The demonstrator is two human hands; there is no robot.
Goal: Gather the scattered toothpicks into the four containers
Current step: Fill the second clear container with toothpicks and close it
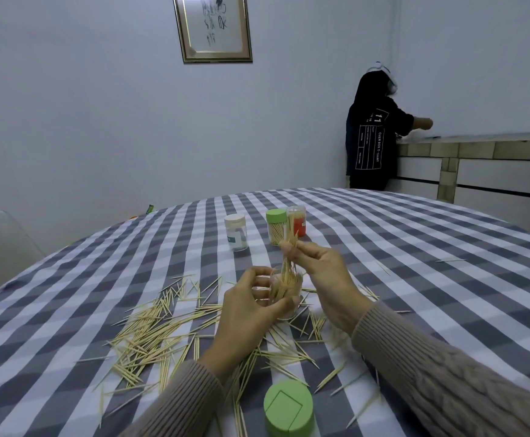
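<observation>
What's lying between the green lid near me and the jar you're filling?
In the head view, scattered toothpicks on the checked tablecloth and the left hand's wrist lie between the green lid and the clear jar.

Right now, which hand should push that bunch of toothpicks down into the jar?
The right hand. It already pinches the bunch of toothpicks above the clear jar, while the left hand grips the jar to steady it.
</observation>
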